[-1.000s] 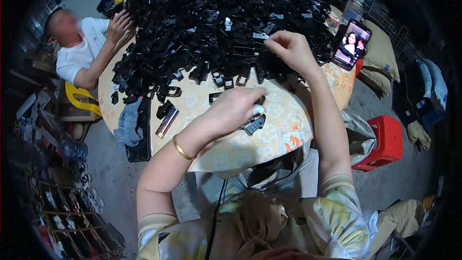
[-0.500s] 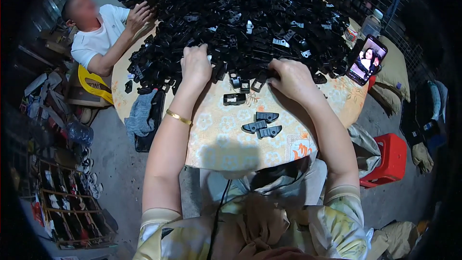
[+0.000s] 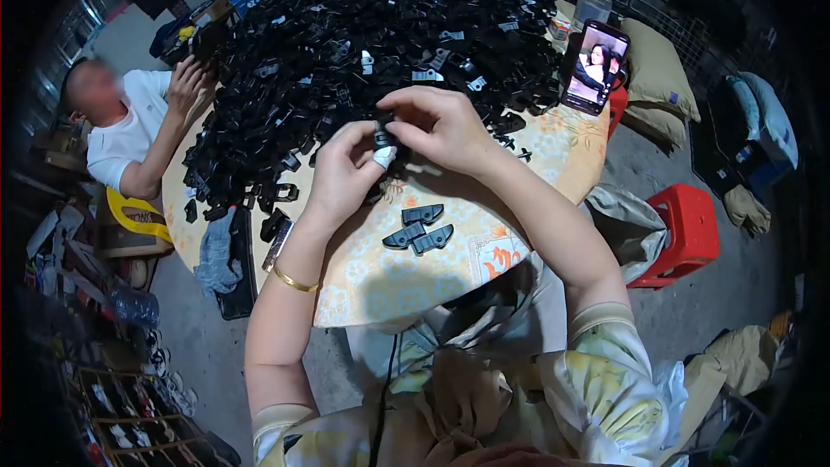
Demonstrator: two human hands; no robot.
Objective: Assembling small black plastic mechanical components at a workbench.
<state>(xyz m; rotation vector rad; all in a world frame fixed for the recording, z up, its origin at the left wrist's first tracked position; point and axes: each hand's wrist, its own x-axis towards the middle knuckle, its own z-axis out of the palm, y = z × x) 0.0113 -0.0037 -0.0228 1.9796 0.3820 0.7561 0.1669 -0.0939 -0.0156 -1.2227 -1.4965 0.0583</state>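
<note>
My left hand [image 3: 340, 177] and my right hand [image 3: 448, 131] meet just in front of the pile, fingers closed round a small black plastic part [image 3: 381, 135]. Its full shape is hidden by the fingers. Something white [image 3: 385, 156] covers or lies against my left thumb tip; I cannot tell which. Beyond my hands spreads a large heap of black plastic parts [image 3: 294, 60], with a few silvery pieces among them. Nearer me, three black wedge-shaped plastic pieces [image 3: 418, 230] lie close together on the patterned tablecloth [image 3: 380, 281].
A phone [image 3: 596, 67] showing a video stands at the right, before a clear bottle [image 3: 593, 2]. A person [image 3: 130, 125] works at the heap's left side. Grey cloth [image 3: 219, 251] hangs at the left table edge. A red stool [image 3: 683, 229] stands right.
My hands came from apart at the heap's front edge to together, now with a small black part between them. The view has shifted, so the table sits further left.
</note>
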